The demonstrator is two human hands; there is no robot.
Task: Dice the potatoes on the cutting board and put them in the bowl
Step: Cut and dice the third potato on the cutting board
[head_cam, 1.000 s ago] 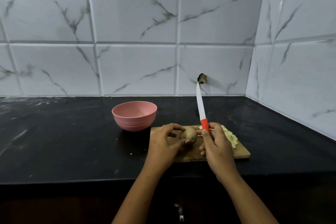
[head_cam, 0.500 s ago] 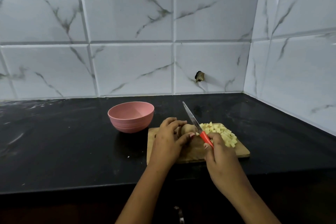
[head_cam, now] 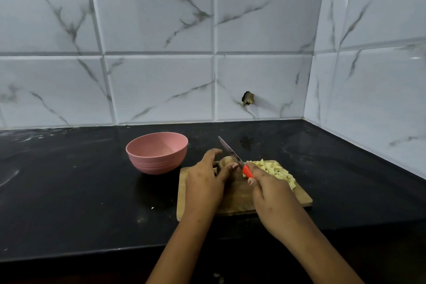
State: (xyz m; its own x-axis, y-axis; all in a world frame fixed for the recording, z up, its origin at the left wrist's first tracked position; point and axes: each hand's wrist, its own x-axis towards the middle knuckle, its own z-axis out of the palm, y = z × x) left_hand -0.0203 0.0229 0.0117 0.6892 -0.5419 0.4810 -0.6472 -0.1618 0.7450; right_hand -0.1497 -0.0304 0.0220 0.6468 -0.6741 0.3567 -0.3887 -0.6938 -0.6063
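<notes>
The potato [head_cam: 227, 161], firm, round and likely to roll, sits on the board [head_cam: 299, 198] within the left hand's [head_cam: 205, 182] curled fingers, best pinned by its sides, while the right hand [head_cam: 269, 189] grips the knife [head_cam: 230, 152] just beside those fingertips.

Both forearms are bare, coming in from below and converging toward the fingers. We record the left hand [head_cam: 205, 182] palm down with the wrist roughly straight. The left fingers [head_cam: 214, 154] arch over the potato [head_cam: 227, 161], and the thumb tip presses its near side. The right hand [head_cam: 269, 190] sits just right of the left fingers, back upward and wrist angled inward. The right fingers [head_cam: 257, 172] wrap round the red handle of the knife [head_cam: 247, 171], thumb along the handle. The blade runs on beyond the right fingers, up and leftward, passing close beside the left fingertips. We cannot tell whether the two thumbs touch.
</notes>
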